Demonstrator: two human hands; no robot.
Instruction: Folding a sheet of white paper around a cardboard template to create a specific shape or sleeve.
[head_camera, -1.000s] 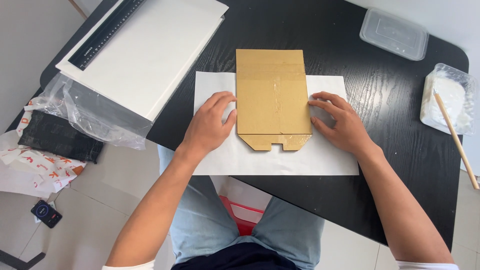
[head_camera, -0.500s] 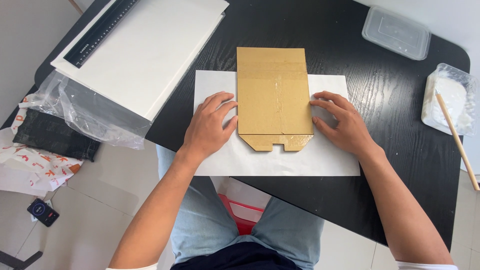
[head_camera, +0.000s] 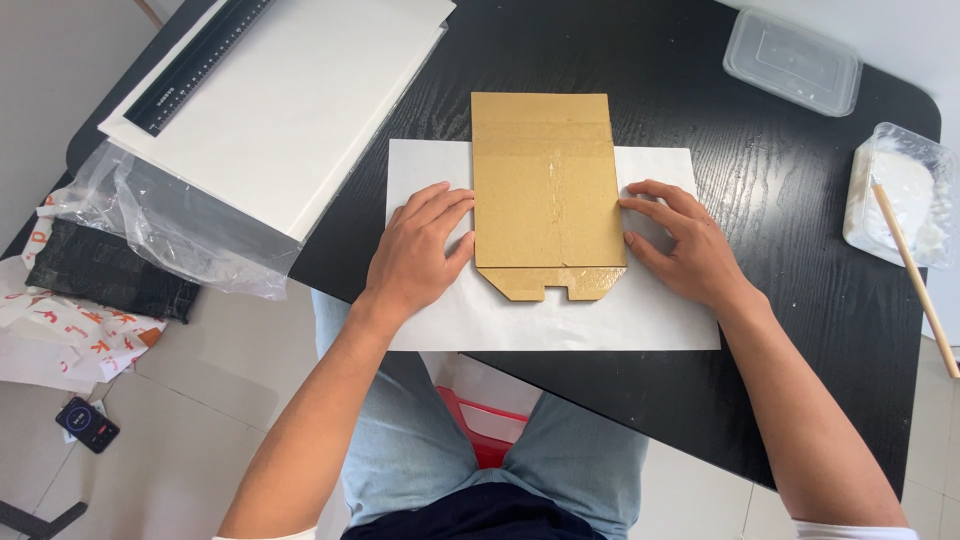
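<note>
Cardboard piece (head_camera: 545, 190) laid centred on white paper sheet (head_camera: 560, 315), left hand (head_camera: 415, 255) and right hand (head_camera: 685, 245) flat beside it, fingers spread, nothing folded or glued yet.

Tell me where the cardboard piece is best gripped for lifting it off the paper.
Probably by its two long side edges, one hand from each side. The cardboard lies flat on the white paper, and the left hand and right hand already rest at those edges. The notched near end is narrow and looks weaker; the far end overhangs the paper onto the table.
</note>
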